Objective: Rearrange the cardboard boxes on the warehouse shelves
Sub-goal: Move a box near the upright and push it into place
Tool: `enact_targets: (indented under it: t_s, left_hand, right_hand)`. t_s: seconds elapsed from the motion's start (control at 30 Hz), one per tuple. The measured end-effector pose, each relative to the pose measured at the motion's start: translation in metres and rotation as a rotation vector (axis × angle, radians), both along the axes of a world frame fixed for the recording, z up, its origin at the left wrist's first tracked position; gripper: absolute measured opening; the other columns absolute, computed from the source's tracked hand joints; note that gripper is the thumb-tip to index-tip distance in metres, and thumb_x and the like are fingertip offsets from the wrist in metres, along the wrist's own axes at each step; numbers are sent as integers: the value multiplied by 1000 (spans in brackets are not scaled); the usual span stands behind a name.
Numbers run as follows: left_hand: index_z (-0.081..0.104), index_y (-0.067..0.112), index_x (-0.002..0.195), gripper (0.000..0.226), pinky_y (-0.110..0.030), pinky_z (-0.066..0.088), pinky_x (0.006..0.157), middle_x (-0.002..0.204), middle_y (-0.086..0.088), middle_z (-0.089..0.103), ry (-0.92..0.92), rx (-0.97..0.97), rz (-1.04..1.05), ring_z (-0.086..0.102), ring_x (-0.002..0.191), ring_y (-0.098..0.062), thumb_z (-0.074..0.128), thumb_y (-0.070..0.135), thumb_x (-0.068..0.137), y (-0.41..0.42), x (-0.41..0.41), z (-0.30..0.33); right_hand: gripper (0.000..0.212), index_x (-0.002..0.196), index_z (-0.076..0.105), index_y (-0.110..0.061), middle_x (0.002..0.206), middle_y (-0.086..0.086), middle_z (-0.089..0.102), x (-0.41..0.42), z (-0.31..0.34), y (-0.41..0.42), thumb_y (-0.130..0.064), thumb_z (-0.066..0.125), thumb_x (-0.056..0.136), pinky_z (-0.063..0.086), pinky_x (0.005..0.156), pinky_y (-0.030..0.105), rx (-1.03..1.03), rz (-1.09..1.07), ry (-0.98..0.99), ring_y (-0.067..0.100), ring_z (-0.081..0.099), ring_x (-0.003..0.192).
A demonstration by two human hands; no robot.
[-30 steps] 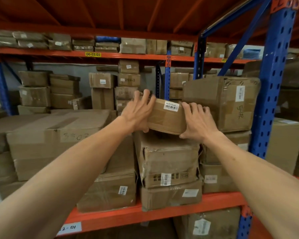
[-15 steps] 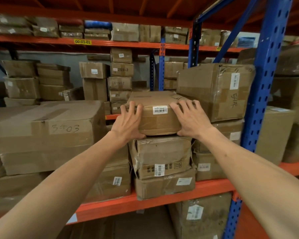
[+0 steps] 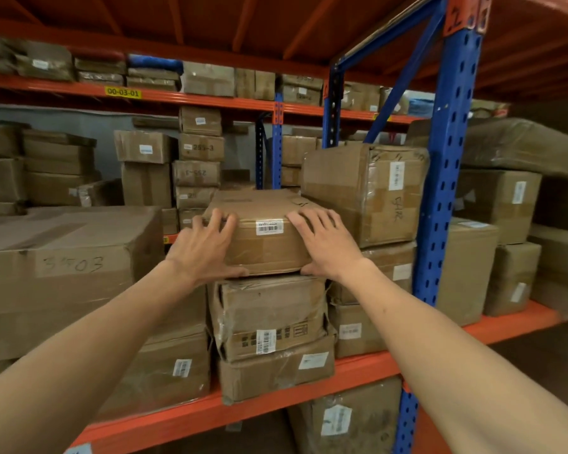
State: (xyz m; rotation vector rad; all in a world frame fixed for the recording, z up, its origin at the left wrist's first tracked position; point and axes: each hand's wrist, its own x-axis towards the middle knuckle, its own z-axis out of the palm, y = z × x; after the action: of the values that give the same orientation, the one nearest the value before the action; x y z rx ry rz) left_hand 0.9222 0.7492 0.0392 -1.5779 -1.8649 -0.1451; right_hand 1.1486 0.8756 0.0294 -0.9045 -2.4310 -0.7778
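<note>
A flat brown cardboard box with a white barcode label (image 3: pixel 263 234) lies level on top of a short stack in the middle of the orange steel shelf (image 3: pixel 368 365). Beneath it sit a crumpled, plastic-wrapped brown carton (image 3: pixel 269 319) and, at the bottom, a wider flat carton (image 3: pixel 276 371) resting on the shelf beam.

The left hand (image 3: pixel 204 247) lies against the box's front left corner, fingers spread over the top edge and thumb along the bottom edge. The right hand (image 3: pixel 325 244) mirrors it at the front right corner. Both hands are flat and open on the cardboard, pressing rather than clasping.

Just to the right, touching or nearly touching the box, stands a large taped brown carton with handwriting on its side (image 3: pixel 364 191). Beyond that rises a blue perforated steel upright (image 3: pixel 446 191). To the left sits a very wide brown carton marked 3503 (image 3: pixel 66 267), with a gap between it and the stack. More boxes fill the racks behind and above.

The step appears to be seating the box squarely on its stack. To do it well, both palms should push evenly so the box slides straight back without twisting, its front edge lining up with the carton below. The crumpled carton underneath looks soft, so gentle, level pressure would help stop the stack leaning.
</note>
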Motion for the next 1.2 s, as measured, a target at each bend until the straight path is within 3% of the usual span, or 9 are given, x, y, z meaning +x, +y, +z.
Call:
enact_targets:
  t_s: [0.13, 0.3, 0.43, 0.67, 0.73, 0.8, 0.97, 1.07, 1.2]
  left_hand:
    - [35, 20, 146, 104, -47, 54, 84, 147, -18, 42, 32, 53, 22, 51, 123, -42, 9, 93, 76, -8, 7, 28]
    - [37, 12, 147, 91, -53, 49, 97, 142, -26, 46, -31, 156, -59, 51, 124, -44, 19, 79, 89, 4, 29, 69]
    - [37, 11, 146, 84, -52, 51, 89, 138, -26, 48, -48, 192, -159, 52, 121, -45, 24, 75, 93, 32, 52, 89]
    - [23, 13, 152, 87, -50, 52, 85, 142, -24, 42, -3, 191, -291, 51, 123, -42, 41, 72, 92, 87, 116, 104]
    - [10, 15, 156, 103, -54, 48, 100, 153, -25, 28, 116, 132, -304, 40, 135, -43, 64, 65, 84, 110, 142, 113]
    - [-8, 20, 157, 126, -61, 29, 116, 163, -26, 3, 352, 69, -283, 16, 148, -46, 82, 51, 73, 134, 171, 123]
    - [-34, 29, 150, 160, -70, -2, 117, 159, -18, -36, 807, -92, -99, -21, 149, -44, 95, 44, 56, 189, 250, 153]
    - [-31, 38, 151, 156, -79, -1, 110, 156, -12, -43, 874, -253, -11, -28, 146, -43, 94, 38, 58, 219, 291, 158]
    - [-24, 47, 152, 124, -78, -8, 107, 161, -5, -37, 857, -413, 112, -32, 146, -37, 76, 43, 78, 255, 308, 148]
  right_hand:
    - [126, 165, 7, -26, 172, 11, 10, 14, 5, 0, -59, 86, 73, 8, 130, 50, -132, 131, 130, 30, 8, 158]
    - [115, 164, 10, -31, 172, 8, 7, 50, 7, 2, -70, 76, 78, 12, 128, 55, -253, 90, 456, 29, 7, 158]
    - [116, 161, 9, -32, 169, 7, 10, 92, -2, 14, -75, 74, 75, 21, 125, 59, -402, -76, 780, 34, 16, 155]
    - [152, 164, -10, -25, 172, 17, -2, 151, -21, 49, -78, 85, 59, 17, 126, 61, -684, -273, 1078, 39, 4, 158]
    - [160, 162, -19, -25, 173, 17, -8, 158, -24, 64, -77, 88, 55, 14, 126, 61, -747, -292, 1106, 40, 0, 159]
    - [164, 161, -24, -27, 173, 18, -10, 159, -25, 81, -76, 90, 53, 13, 126, 62, -779, -284, 1101, 40, -2, 158]
    - [171, 156, -35, -28, 171, 19, -14, 135, -23, 122, -87, 82, 46, 6, 128, 59, -780, -187, 1050, 39, -7, 159]
    - [172, 150, -41, -32, 171, 21, -20, 115, -19, 140, -96, 75, 39, -3, 126, 58, -736, -123, 1056, 39, -11, 159]
    - [171, 147, -45, -33, 169, 24, -23, 101, -24, 154, -98, 72, 40, -10, 123, 62, -701, -82, 1086, 43, -13, 157]
